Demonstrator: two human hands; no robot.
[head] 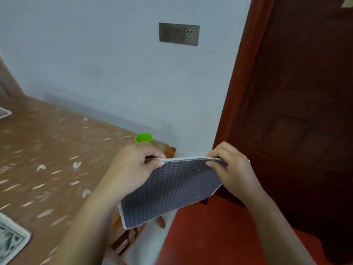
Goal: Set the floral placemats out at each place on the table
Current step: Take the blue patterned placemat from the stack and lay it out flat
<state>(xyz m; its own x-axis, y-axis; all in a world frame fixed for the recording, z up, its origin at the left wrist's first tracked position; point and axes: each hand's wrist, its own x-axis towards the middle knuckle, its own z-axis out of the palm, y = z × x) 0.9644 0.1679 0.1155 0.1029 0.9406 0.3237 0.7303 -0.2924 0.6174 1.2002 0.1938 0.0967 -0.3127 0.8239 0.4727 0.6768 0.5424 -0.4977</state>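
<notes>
I hold one placemat [172, 190] in the air beyond the table's right end, its grey patterned underside turned toward me and its white-trimmed top edge level. My left hand [133, 165] pinches the top left corner, and my right hand [231, 165] pinches the top right corner. The mat hangs down and tilts to the lower left. Another floral placemat [11, 240] lies flat on the table [57, 150] at the lower left edge of view. A corner of a third mat [3, 111] shows at the far left.
A green cup [143, 138] stands near the table's far right corner, just behind my left hand. The table has a brown leaf-print cloth. A wooden chair [126, 240] sits below the mat. A wall with a socket plate [179, 33] is ahead, a dark red door [296, 111] to the right.
</notes>
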